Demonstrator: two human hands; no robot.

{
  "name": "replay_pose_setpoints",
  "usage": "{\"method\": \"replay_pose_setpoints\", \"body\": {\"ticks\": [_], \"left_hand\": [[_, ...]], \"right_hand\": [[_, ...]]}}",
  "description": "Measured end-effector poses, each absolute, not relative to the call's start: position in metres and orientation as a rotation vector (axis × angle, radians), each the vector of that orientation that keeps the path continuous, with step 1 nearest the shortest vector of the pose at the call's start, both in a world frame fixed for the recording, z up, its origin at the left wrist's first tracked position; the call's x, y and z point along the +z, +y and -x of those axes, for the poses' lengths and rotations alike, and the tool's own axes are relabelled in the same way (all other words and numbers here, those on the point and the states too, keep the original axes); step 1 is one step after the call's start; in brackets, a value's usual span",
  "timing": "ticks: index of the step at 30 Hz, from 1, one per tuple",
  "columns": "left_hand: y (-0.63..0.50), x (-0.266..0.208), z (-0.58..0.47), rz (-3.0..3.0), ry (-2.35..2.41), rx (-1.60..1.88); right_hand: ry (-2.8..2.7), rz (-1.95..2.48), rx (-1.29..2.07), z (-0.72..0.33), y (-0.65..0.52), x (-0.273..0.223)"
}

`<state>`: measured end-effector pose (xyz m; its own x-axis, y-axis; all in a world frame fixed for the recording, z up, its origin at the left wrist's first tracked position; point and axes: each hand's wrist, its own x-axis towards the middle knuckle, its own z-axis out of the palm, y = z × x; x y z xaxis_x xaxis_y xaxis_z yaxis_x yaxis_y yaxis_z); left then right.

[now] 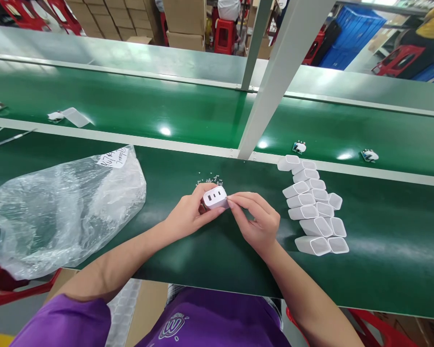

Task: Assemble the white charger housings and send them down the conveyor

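Observation:
My left hand (191, 212) is wrapped round a white charger housing (214, 197), its face with several dark port slots turned up toward me. At the right end of that face, the thumb and forefinger of my right hand (257, 218) are pinched together against the housing's edge. Whatever sits between those fingertips is too small to make out. Just beyond my left hand lies a scatter of tiny clear pieces (214, 180) on the green bench.
White open-ended housings (314, 226) stand in rows at right. A clear plastic bag (65, 207) with a label spreads over the left. Small circuit boards (299, 147) lie on the green belt (188, 111) beyond. A pale metal post (271, 82) rises from its edge.

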<state>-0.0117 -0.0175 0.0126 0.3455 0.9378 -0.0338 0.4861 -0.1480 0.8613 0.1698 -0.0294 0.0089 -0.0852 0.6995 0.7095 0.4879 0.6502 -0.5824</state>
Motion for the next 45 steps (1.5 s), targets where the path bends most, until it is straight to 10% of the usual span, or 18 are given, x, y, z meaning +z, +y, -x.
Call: {"method": "replay_pose_setpoints", "body": {"ticks": [31,45], "left_hand": [[-0.022,-0.005,0.015,-2.167,1.494,0.797],[-0.012,0.015,0.017,-1.711,1.163,0.721]], "right_hand": [[-1.794,0.989,0.102,-0.153,-0.041,-0.015],[-1.532,0.963,1.084,-0.167,-0.024,0.001]]}}
